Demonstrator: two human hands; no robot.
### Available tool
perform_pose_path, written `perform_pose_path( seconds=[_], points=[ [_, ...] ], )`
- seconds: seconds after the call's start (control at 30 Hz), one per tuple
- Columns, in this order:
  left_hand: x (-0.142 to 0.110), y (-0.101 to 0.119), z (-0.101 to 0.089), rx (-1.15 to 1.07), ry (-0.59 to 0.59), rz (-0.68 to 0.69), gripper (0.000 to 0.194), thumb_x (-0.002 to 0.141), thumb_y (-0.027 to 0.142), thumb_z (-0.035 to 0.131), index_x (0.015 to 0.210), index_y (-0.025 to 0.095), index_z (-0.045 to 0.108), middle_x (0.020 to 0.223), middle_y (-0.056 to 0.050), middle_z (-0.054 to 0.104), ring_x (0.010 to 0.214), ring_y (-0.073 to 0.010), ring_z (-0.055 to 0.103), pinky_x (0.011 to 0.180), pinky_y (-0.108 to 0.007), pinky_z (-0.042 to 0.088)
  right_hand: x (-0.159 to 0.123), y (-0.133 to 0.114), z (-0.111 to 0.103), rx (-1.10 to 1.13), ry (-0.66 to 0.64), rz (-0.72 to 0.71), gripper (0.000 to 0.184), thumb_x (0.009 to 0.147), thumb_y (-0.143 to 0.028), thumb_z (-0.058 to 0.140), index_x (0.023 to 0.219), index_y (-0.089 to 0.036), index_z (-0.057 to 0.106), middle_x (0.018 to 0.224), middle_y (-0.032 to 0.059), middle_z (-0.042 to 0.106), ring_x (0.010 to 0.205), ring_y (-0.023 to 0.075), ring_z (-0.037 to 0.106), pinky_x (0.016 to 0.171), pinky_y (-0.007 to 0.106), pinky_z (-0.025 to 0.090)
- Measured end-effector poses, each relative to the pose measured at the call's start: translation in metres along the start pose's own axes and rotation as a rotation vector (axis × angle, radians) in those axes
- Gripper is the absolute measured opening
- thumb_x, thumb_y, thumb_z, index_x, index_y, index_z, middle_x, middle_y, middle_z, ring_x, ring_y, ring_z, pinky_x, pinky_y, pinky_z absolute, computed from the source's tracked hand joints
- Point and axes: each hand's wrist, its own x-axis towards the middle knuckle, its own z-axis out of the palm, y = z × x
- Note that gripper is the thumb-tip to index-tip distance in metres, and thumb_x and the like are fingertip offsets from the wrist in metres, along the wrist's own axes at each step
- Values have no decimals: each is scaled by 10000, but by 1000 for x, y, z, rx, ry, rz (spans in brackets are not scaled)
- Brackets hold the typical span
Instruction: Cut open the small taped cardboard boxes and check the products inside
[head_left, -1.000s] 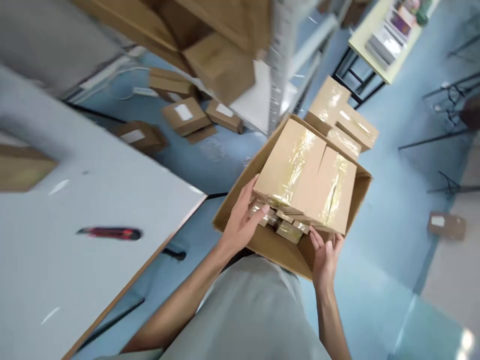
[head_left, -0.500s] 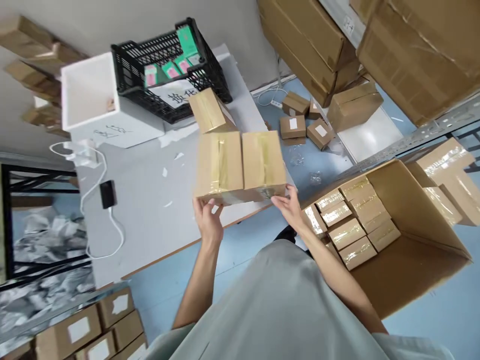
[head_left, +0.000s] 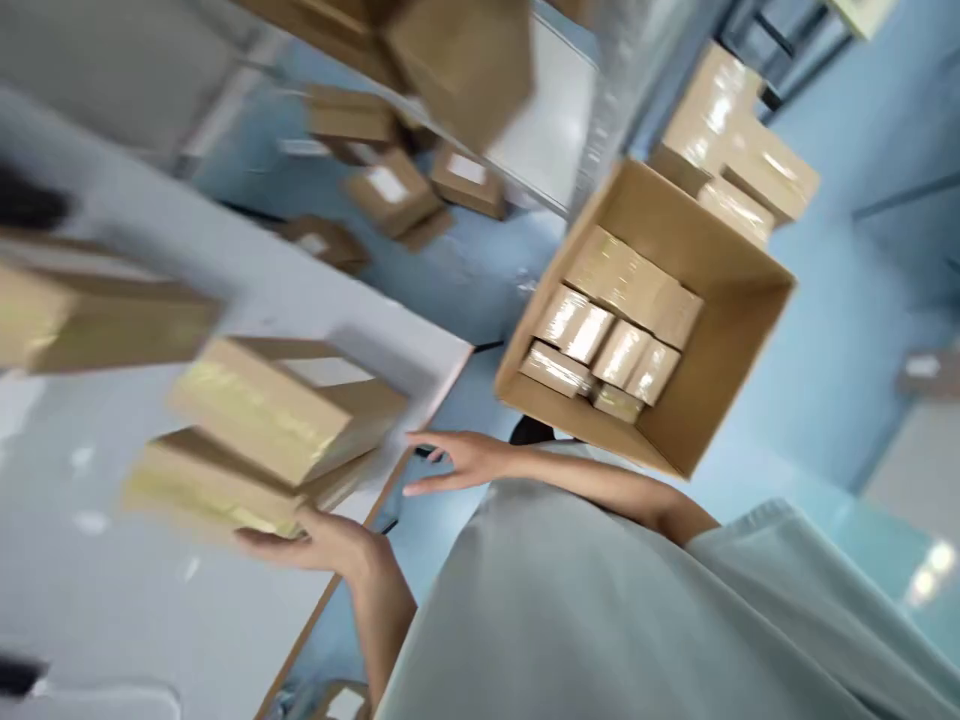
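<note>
Two taped cardboard boxes lie on the white table, blurred by motion. My left hand rests palm-up against the near edge of the lower box, fingers stretched out. My right hand hovers just off the table's corner, fingers spread, holding nothing, a short way from the upper box. To the right stands a large open carton on the floor, with several small taped boxes packed in its left half.
Another cardboard box lies on the table at far left. Small labelled boxes are scattered on the blue floor beyond the table. Stacked taped boxes stand behind the carton beside a metal shelf upright.
The two boxes I was carrying have come down onto the table. My right hand has let go and pulled back; the view has swung right.
</note>
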Motion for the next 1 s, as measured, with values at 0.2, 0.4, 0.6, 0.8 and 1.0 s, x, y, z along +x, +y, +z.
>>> perform_pose_path(
  seconds=[0.2, 0.4, 0.6, 0.8, 1.0],
  points=[
    [-75, 132, 132, -138, -365, 622, 550, 1094, 491, 559, 1593, 262, 601, 1637, -129, 679, 1616, -326, 596, 1402, -499, 429, -146, 59, -80, 235, 537, 50, 490, 1041, -617, 845, 1360, -246, 829, 1242, 55, 880, 1127, 225, 844, 1024, 336, 662],
    [-103, 148, 305, 469, -1209, 817, 625, 982, 313, 787, 1581, 174, 677, 1681, -216, 648, 1629, -437, 553, 1422, -574, 374, -239, 185, -148, 65, 940, 633, 301, 987, -339, 922, 1255, -233, 835, 1267, 98, 885, 1275, 338, 819, 1213, 514, 603],
    [-101, 105, 439, 964, -1413, 847, 881, 780, 75, 876, 1622, 1, 629, 1773, -428, 448, 1686, -595, 434, 1383, -743, 338, -252, 298, -193, -3, 768, 897, 306, 802, -59, 976, 1068, -138, 845, 1297, 252, 851, 1409, 454, 748, 1287, 629, 532],
    [-87, 43, 524, 966, -1473, 1058, 822, 969, 222, 772, 1755, 118, 557, 1913, -287, 310, 1832, -442, 187, 1472, -680, 119, -214, 393, -206, -99, 612, 849, 496, 967, 15, 722, 1440, -111, 798, 1772, 268, 577, 1728, 401, 475, 1418, 653, 388],
    [-74, -8, 566, 1088, -1407, 1294, 651, 1060, 323, 639, 1695, 179, 662, 1952, -196, 267, 1860, -381, 39, 1473, -667, 56, -178, 461, -207, -715, 75, 658, 677, 1117, -53, 381, 1752, -182, 581, 1945, 124, 331, 1838, 282, 246, 1487, 603, 243]
  ],
)
